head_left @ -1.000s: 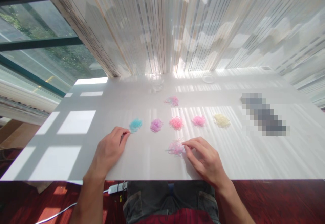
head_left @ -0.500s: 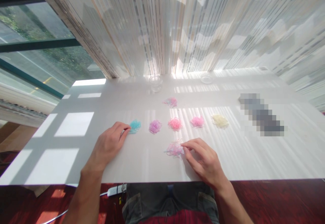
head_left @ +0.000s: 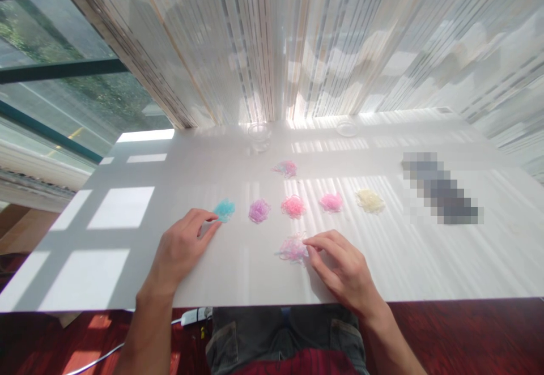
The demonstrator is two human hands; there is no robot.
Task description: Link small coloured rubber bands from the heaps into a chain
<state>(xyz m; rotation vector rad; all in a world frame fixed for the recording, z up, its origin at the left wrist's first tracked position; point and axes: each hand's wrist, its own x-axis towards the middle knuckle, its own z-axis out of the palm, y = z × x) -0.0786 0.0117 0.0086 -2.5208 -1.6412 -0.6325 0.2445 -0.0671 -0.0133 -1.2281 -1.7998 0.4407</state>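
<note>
A room in a home, or perhaps a small office; which of the two cannot be told. A white desk (head_left: 238,273) stands against a sheer striped curtain (head_left: 272,41), beside a dark-framed window (head_left: 55,29) with greenery (head_left: 110,92) outside. Below are a reddish wood-look floor (head_left: 459,335), a power strip (head_left: 194,316) and a brown box (head_left: 32,229).

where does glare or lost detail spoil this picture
Head view: bright sun patches glare on the left of the flat white table; head view: the loose pink-lilac strands blur together by the right hand; head view: the dark elongated object is pixelated.
</note>
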